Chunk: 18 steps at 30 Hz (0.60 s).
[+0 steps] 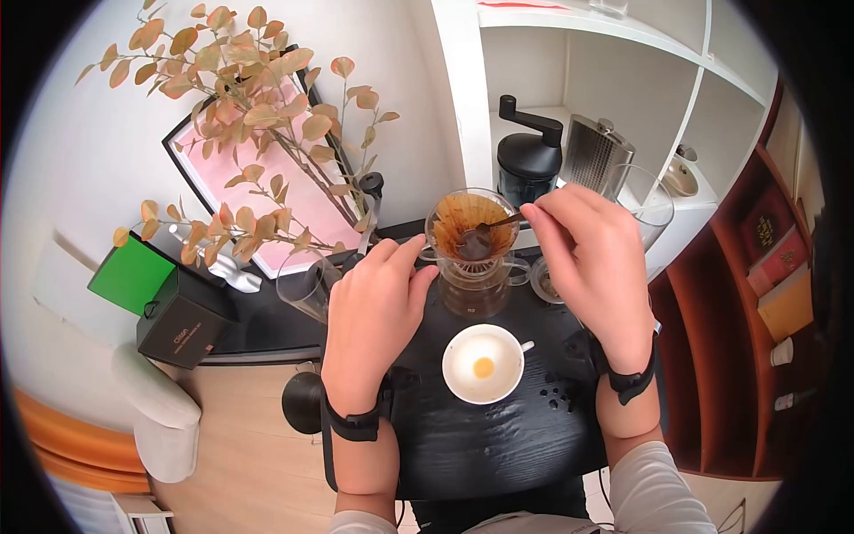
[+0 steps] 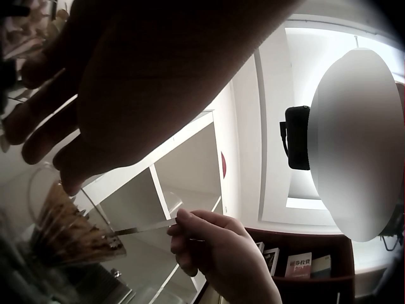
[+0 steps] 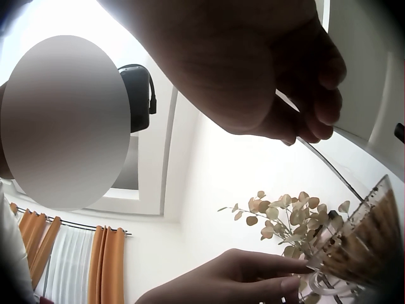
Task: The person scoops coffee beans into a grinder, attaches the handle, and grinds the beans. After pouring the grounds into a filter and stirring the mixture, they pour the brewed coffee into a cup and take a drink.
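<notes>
1 spoon clamped in R grip, tip in dripper, L of it; L grip apart, nr dripper.

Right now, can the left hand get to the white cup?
Looks like yes. The left hand is at the dripper, with the white cup close by on the black table and nothing visible between them. The cup's handle faces away, so the near side seems the easier reach.

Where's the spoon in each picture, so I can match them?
Head view: the spoon, just above and right of the middle.
Left wrist view: the spoon, low, left of the middle.
Right wrist view: the spoon, right side, about halfway down.
In all three: the brown coffee filter.
</notes>
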Available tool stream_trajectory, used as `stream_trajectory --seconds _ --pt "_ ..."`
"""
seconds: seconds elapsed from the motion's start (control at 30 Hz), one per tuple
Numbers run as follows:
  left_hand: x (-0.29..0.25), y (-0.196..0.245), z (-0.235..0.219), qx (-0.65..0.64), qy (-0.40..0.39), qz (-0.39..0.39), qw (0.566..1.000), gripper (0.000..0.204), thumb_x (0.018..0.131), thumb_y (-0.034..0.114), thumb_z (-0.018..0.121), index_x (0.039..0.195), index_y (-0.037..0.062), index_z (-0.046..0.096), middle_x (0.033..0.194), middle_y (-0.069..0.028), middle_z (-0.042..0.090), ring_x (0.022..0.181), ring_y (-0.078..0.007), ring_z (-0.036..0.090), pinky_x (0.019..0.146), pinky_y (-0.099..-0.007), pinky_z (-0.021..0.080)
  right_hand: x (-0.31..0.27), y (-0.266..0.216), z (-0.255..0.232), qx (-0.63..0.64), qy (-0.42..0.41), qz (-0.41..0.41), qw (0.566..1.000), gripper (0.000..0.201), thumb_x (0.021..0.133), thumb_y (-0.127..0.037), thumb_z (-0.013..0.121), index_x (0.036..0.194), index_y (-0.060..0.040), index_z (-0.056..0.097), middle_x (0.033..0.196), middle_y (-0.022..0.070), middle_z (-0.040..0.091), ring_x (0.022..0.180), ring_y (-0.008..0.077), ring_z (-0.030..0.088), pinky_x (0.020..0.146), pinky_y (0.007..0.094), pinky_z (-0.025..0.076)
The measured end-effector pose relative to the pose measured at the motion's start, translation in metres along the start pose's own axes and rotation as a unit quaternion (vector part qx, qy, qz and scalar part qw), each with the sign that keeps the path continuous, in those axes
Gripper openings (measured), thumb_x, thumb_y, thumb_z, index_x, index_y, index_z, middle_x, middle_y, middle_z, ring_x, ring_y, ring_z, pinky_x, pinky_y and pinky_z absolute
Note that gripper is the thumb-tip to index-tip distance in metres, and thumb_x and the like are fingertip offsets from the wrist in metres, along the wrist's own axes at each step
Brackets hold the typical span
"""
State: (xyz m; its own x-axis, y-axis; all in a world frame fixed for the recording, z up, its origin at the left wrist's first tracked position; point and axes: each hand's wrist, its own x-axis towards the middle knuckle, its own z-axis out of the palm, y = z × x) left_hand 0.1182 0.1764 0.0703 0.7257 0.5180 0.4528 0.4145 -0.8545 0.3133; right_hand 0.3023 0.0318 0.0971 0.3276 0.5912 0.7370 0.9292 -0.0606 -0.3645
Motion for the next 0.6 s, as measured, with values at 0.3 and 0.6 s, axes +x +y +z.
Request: stream_trajectory --seconds 0.3,0.6 --pt "0.0002 0.0009 0.0024 -0.002 0.013 0.001 1.0 0.033 0.093 0.014 0.078 0.123 0.0028 0.074 0.085 -0.0101 0.068 0.069 -0.0269 0.066 0.065 -0.0397 0.053 -0.0006 0.0006 0.0023 0.022 -0.015 -0.016 1.0 0.016 0.096 -0.013 0.07 0.083 -0.0031 0.067 0.073 0.0126 0.062 0.065 0.0375 0.064 0.058 0.0451 0.05" --pt "0.0002 0.0005 0.0015 -0.001 0.011 -0.001 1.0 0.033 0.093 0.015 0.078 0.123 0.0027 0.074 0.085 -0.0105 0.068 0.068 -0.0271 0.066 0.065 -0.0398 0.053 0.0005 0.0042 0.0052 -0.007 0.002 -0.021 1.0 0.017 0.096 -0.013 0.071 0.082 -0.0032 0.067 0.073 0.0119 0.062 0.065 0.037 0.064 0.058 0.0445 0.049"
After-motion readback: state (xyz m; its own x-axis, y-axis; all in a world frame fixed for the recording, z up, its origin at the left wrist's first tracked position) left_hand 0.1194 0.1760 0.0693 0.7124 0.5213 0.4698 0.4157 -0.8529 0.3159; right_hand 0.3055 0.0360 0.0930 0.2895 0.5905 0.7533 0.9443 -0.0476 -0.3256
